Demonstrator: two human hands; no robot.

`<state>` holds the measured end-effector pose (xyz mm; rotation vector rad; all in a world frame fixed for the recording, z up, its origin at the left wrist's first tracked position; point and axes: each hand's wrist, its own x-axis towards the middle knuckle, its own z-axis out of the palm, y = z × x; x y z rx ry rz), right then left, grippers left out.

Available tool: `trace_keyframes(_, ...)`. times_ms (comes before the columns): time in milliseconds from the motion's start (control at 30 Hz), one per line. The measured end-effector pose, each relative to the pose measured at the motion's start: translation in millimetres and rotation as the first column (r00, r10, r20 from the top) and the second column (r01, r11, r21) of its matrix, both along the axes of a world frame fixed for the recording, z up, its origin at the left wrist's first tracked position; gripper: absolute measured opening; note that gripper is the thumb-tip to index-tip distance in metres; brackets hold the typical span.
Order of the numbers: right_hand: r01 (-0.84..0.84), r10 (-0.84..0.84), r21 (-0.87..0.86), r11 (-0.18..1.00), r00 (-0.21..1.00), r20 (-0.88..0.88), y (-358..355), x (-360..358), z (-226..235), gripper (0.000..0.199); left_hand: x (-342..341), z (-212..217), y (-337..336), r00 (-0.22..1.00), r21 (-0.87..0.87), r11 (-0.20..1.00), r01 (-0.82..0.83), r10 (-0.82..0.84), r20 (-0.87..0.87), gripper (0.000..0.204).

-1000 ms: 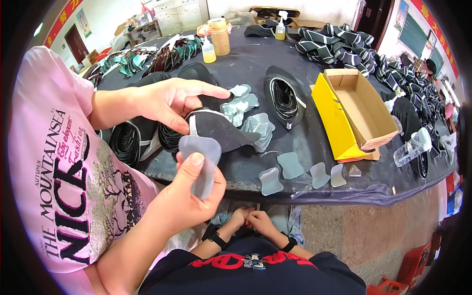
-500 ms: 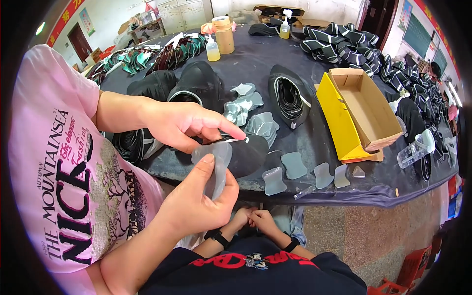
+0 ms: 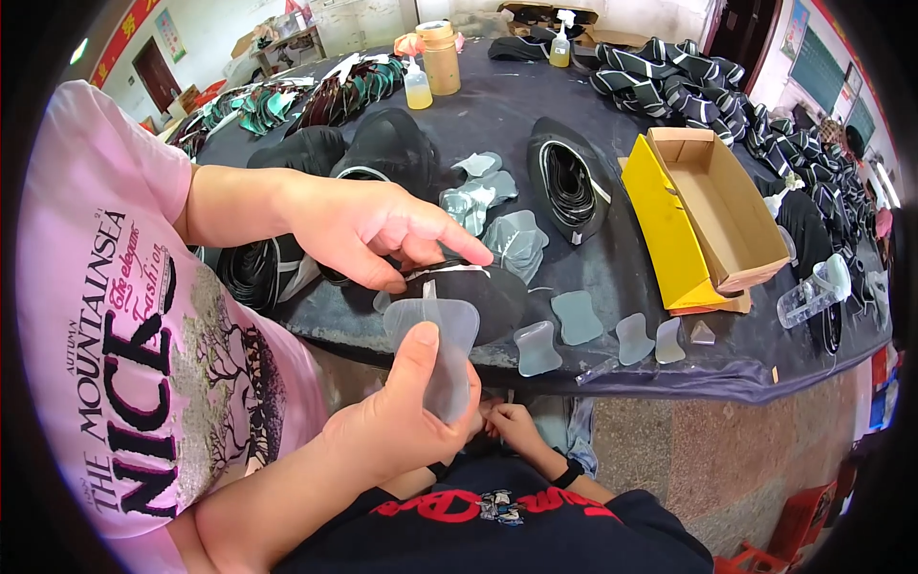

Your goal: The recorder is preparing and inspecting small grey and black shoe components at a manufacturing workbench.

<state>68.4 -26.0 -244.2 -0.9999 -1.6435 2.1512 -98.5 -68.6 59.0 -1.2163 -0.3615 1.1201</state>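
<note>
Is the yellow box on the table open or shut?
Open. The yellow box has no lid over its top: its brown cardboard inside faces up uncovered, and nothing shows in it.

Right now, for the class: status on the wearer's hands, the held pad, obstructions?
Right hand low in view, holding nothing visible. Left hand mostly hidden. Translucent pad pinched in co-worker's lower hand. That hand blocks the left.

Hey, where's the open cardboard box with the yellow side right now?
In the head view, the cardboard box sits toward the right of the dark table, between the black bundle on its left and the clear plastic cup.
</note>
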Motion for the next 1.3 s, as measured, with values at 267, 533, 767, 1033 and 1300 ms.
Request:
trace_keyframes(267, 0.004, -0.003, 0.017, 1.000, 1.000, -0.008, 1.5, 1.1, -0.7, 0.032, 6.3, 2.7, -12.0, 0.992, -0.111, 0.990, 0.085, -0.094, -0.079, 0.016)
trace_keyframes(533, -0.001, 0.001, 0.004, 1.000, 1.000, -0.009, 1.8, 0.7, -0.2, 0.034, 7.3, 4.9, -15.9, 0.997, -0.171, 0.982, 0.078, -0.080, -0.005, 0.019)
trace_keyframes(767, -0.008, 0.009, 0.024, 1.000, 1.000, -0.013, 2.1, 0.5, -3.4, 0.033, 5.8, 3.4, -17.0, 0.996, -0.150, 0.987, 0.058, -0.068, -0.062, 0.020)
trace_keyframes(1033, -0.003, 0.002, -0.007, 1.000, 1.000, -0.007, 2.1, 0.4, -2.1, 0.033, 6.5, 5.9, -17.7, 0.997, -0.193, 0.978, 0.075, -0.073, 0.014, 0.020)
trace_keyframes(1300, 0.002, -0.002, -0.012, 1.000, 1.000, -0.011, 2.2, 0.0, -2.5, 0.032, 3.6, 4.7, -15.6, 0.996, -0.223, 0.971, 0.083, -0.077, 0.036, 0.018)
